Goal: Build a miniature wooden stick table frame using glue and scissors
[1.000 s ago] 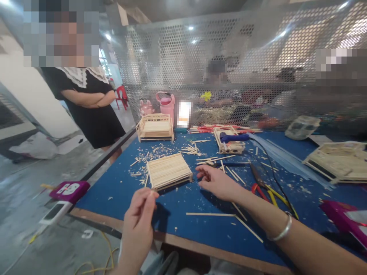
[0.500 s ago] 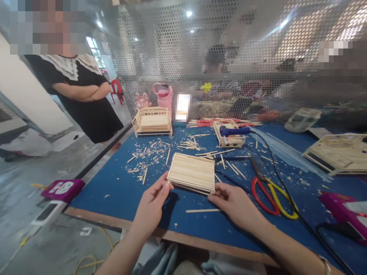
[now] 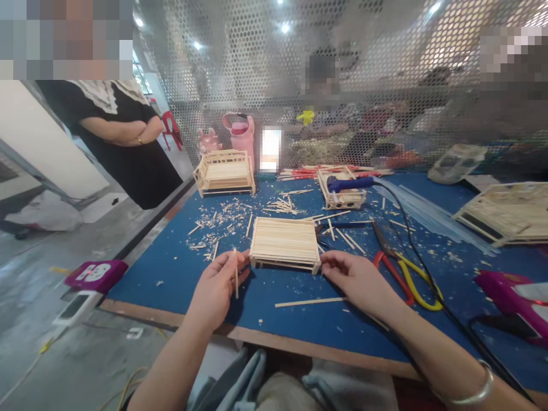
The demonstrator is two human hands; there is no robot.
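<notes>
A small platform of wooden sticks (image 3: 285, 242), slatted on top with short legs, stands between my hands. My left hand (image 3: 218, 285) is closed, pinching a short thin wooden stick (image 3: 236, 279) held upright between thumb and finger. Its other fingers are near the platform's left front corner. My right hand (image 3: 353, 279) is at the right front corner, fingers bent and slightly apart, fingertips beside the leg; whether they touch it is hard to tell. A loose wooden stick (image 3: 306, 302) lies on the blue tabletop (image 3: 265, 319) in front of the platform.
Red-and-yellow-handled scissors (image 3: 406, 279) lie at right. Behind are a blue glue gun (image 3: 351, 184) on a stick frame, stick furniture (image 3: 226, 174), a pink bottle (image 3: 242, 134) and scattered offcuts (image 3: 222, 225). A person (image 3: 120, 137) stands at left. Purple power strips flank the table.
The platform has been set level on the table. My left hand has left its corner and now shows a short stick in its pinch. My right hand's grip has loosened. The view has shifted slightly.
</notes>
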